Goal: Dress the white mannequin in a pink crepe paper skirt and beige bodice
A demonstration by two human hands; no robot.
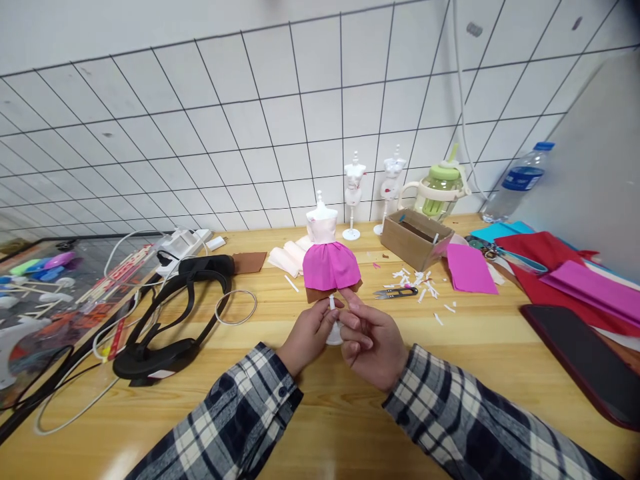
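A small white dress form (pixel 322 225) stands on the wooden table (pixel 280 380), wearing a pale top and a bright pink paper skirt (pixel 331 265) with a brown layer beneath. My left hand (pixel 309 333) is closed around its thin white pole and round base. My right hand (pixel 373 340) is curled beside it, its index finger touching the skirt's lower edge; whether it holds something small is hidden. Both sleeves are plaid.
Thread snips (pixel 399 293) and white paper scraps lie right of the skirt. A cardboard box (pixel 416 238), two bare dress forms (pixel 353 193), a green cup (pixel 441 190) and a water bottle (pixel 517 181) stand behind. Coloured paper sheets (pixel 565 273) and a dark tablet (pixel 585 360) lie right; a black headset (pixel 173 313) lies left.
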